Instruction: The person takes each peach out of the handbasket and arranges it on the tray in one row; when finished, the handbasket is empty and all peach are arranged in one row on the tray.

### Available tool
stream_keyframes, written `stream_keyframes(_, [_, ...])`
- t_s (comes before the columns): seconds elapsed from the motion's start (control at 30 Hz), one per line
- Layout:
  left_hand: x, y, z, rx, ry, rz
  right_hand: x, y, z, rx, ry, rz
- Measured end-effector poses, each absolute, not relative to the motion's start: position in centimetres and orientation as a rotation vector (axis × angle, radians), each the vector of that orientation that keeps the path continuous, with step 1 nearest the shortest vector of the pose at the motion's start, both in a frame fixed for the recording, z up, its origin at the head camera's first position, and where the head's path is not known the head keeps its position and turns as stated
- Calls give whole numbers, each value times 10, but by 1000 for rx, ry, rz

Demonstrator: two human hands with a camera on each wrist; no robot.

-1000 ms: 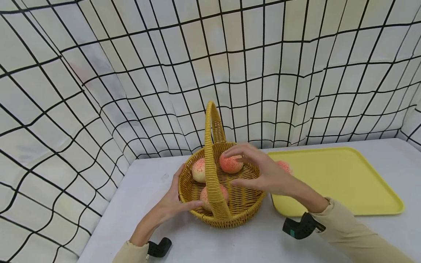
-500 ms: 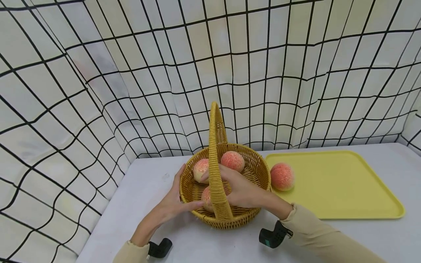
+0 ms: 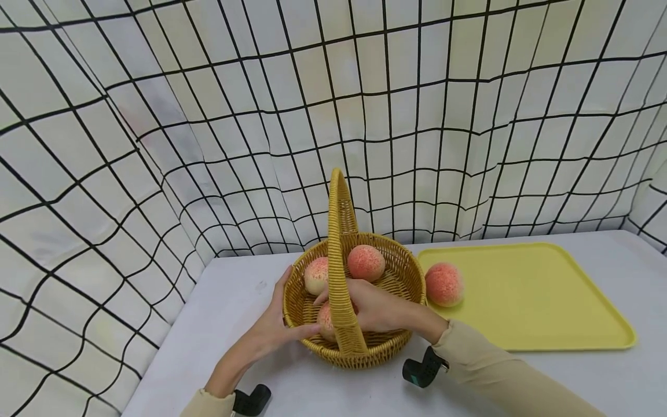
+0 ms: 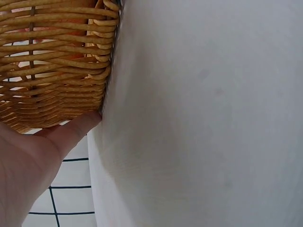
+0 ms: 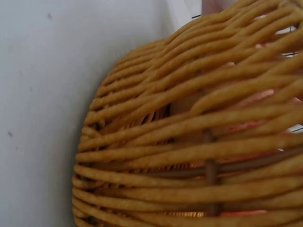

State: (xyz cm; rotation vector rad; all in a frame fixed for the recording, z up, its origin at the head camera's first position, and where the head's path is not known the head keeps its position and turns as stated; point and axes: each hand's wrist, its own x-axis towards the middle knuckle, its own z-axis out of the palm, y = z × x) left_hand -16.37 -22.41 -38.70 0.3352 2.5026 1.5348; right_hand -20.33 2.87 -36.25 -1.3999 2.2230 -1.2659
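A wicker basket with a tall arched handle stands on the table. Its left side is held by my left hand, thumb over the rim and fingers along the outer wall; the left wrist view shows those fingers against the weave. Inside the basket, my right hand grips the front peach, partly hidden behind the handle and the hand. Two more peaches lie farther back: a pale one at the left and a pinker one behind the hand. The basket wall hides my right hand in the right wrist view.
A yellow tray lies to the right of the basket. One pink peach sits at its left edge, close to the basket rim. Black netting over white cloth rises behind and to the left of the table.
My right hand has moved from above the basket's right side, leftward and down to the front peach. The left hand has stayed on the basket.
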Motion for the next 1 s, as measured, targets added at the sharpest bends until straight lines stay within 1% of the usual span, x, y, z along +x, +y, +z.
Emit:
stream_keyframes(0.43, [-161,-225,-386,329,2517,1517,-205,27,-369,-1471,2252,-1138])
stream_keyframes(0.6, [-162,-224,-388,300,2509,1526,-206,30,-366,-1405,2295,-1183])
stream_keyframes(0.83, [-162,-225,-388,295,2490,1547,-207,53,-347,-1337,2442,-1305])
stream_keyframes(1.0, [-162,-226,-388,305,2480,1559,-204,84,-320,-1258,2468,-1451])
